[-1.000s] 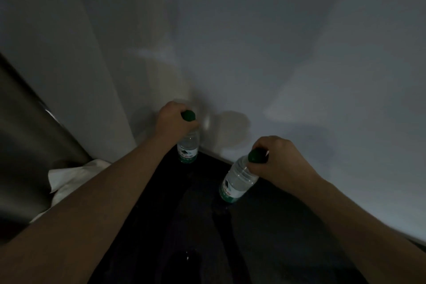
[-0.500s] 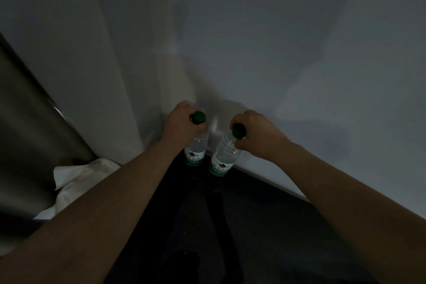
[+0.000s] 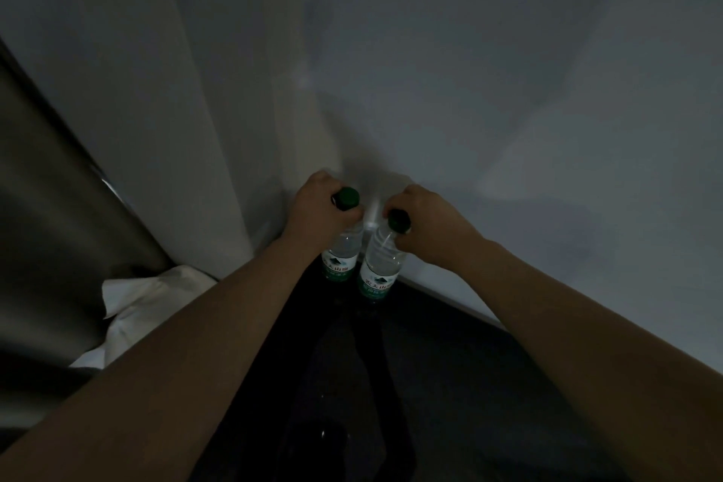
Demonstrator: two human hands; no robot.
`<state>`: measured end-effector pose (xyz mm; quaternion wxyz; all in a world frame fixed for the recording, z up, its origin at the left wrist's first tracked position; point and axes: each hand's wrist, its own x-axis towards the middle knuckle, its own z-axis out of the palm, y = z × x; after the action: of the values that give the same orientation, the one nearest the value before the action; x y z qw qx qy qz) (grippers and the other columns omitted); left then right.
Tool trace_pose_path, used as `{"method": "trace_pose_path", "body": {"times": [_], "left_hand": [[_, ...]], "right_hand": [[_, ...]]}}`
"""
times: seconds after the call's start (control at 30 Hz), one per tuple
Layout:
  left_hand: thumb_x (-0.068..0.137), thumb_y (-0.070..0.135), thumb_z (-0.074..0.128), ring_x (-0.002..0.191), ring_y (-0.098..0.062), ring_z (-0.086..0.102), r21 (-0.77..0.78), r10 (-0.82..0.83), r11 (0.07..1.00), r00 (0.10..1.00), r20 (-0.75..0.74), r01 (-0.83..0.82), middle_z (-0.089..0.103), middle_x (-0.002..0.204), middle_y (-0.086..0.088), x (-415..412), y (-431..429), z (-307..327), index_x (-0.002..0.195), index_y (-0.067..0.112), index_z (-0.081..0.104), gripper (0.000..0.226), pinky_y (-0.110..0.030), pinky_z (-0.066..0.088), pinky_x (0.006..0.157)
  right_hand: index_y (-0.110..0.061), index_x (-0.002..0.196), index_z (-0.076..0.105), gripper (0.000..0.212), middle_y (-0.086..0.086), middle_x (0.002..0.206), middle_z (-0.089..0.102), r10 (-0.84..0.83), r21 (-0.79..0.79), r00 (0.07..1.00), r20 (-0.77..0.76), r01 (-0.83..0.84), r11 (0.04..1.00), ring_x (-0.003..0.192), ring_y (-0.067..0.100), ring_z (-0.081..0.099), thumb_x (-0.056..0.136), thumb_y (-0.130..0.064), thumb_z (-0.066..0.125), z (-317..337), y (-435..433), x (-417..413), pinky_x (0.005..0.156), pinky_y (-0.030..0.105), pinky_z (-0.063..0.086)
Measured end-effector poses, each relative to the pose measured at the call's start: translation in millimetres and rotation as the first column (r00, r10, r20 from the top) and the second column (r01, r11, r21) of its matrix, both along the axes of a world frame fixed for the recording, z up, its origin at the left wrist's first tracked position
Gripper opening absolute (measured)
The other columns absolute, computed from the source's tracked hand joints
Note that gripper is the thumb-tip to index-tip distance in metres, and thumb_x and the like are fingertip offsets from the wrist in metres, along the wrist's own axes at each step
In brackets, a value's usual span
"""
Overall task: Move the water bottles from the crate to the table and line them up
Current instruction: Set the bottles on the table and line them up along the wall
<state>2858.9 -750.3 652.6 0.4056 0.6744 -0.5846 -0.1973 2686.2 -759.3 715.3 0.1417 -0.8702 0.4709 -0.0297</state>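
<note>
Two clear water bottles with green caps and green-white labels stand side by side on a dark table, in the far corner against the wall. My left hand grips the neck of the left bottle just under its cap. The right bottle leans slightly, and my right hand is closed around its neck. Both bottles' bases rest on or just over the table; the dim light hides which. No crate is in view.
A pale grey wall rises right behind the bottles, meeting another wall panel at the corner. A crumpled white cloth or paper lies left of my left forearm. A dark metallic surface fills the far left.
My right hand carried its bottle leftward and farther back, from well apart to right beside the left bottle. The left hand and its bottle stayed nearly still in the corner.
</note>
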Motion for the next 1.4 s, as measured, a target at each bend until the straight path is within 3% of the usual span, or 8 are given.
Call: {"method": "trace_pose_path", "body": {"times": [0.37,0.5,0.63,0.73,0.83,1.03,1.27,1.4], "left_hand": [[0.071,0.015,0.079,0.078,-0.020,0.050,0.001,0.000,1.000,1.000,0.012,0.000,0.049,0.085,-0.010,0,-2,-1,0.082,-0.002,0.066,0.024,-0.027,0.039,0.068],[0.074,0.017,0.076,0.081,-0.023,0.052,0.033,-0.002,0.999,0.998,0.055,0.000,0.048,0.089,-0.009,0,-2,2,0.088,-0.001,0.067,0.025,-0.023,0.034,0.068],[0.077,0.020,0.073,0.090,-0.030,0.057,0.101,-0.030,0.995,0.989,0.144,0.015,0.052,0.100,-0.015,0,-1,6,0.097,0.000,0.065,0.029,-0.028,0.042,0.075],[0.082,0.026,0.068,0.102,-0.037,0.054,0.190,-0.095,0.981,0.933,0.347,0.029,0.049,0.117,-0.022,-4,0,15,0.110,0.000,0.059,0.039,-0.039,0.046,0.087],[0.082,0.026,0.068,0.104,-0.039,0.052,0.242,-0.139,0.970,0.891,0.432,0.033,0.045,0.121,-0.023,-9,9,27,0.115,-0.001,0.051,0.046,-0.040,0.045,0.085],[0.079,0.015,0.068,0.082,-0.038,0.058,0.063,-0.093,0.995,0.899,0.428,0.073,0.051,0.104,-0.023,-15,55,48,0.104,-0.005,0.056,0.034,-0.038,0.047,0.069],[0.079,0.010,0.068,0.077,-0.017,0.053,0.018,-0.232,0.971,0.922,0.309,0.238,0.056,0.086,-0.004,-49,153,70,0.089,0.007,0.059,0.014,-0.026,0.043,0.068],[0.080,0.020,0.069,0.085,-0.009,0.059,0.087,-0.330,0.944,0.922,0.200,0.319,0.063,0.095,0.003,-78,198,78,0.101,0.016,0.064,0.021,-0.027,0.052,0.080]], "right_hand": [[-0.011,0.114,0.062,0.039,0.012,0.111,0.057,-0.060,-0.008,0.995,0.084,0.061,0.998,0.097,0.029,0.059,0.076,-0.004,0.067,-7,0,2,0.081,0.035,0.050],[-0.009,0.132,0.049,0.056,0.012,0.124,0.056,-0.172,0.066,0.973,0.155,0.163,0.984,0.108,0.028,0.057,0.080,-0.010,0.069,-3,9,-8,0.090,0.031,0.047],[-0.008,0.125,0.055,0.045,0.014,0.120,0.057,-0.226,0.086,0.973,0.037,0.223,0.971,0.107,0.027,0.057,0.083,-0.018,0.066,-1,30,-37,0.092,0.034,0.047],[-0.012,0.120,0.057,0.037,0.008,0.119,0.058,-0.208,0.111,0.975,-0.081,0.216,0.970,0.108,0.021,0.056,0.086,-0.026,0.064,-2,59,-63,0.092,0.027,0.044],[-0.014,0.118,0.057,0.034,0.005,0.117,0.058,-0.203,0.123,0.969,-0.144,0.221,0.967,0.106,0.018,0.055,0.088,-0.029,0.061,2,85,-83,0.085,0.021,0.040],[-0.018,0.117,0.058,0.032,0.001,0.114,0.060,-0.252,0.126,0.959,-0.129,0.267,0.955,0.102,0.014,0.056,0.088,-0.031,0.060,21,135,-111,0.080,0.018,0.040],[-0.023,0.119,0.059,0.033,-0.004,0.113,0.061,-0.358,0.143,0.934,-0.017,0.356,0.923,0.096,0.006,0.057,0.087,-0.031,0.062,49,204,-143,0.087,0.019,0.047],[-0.029,0.109,0.062,0.026,-0.011,0.100,0.061,-0.444,0.143,0.895,0.037,0.435,0.889,0.089,0.002,0.057,0.083,-0.034,0.066,60,252,-168,0.084,0.024,0.051]]}}
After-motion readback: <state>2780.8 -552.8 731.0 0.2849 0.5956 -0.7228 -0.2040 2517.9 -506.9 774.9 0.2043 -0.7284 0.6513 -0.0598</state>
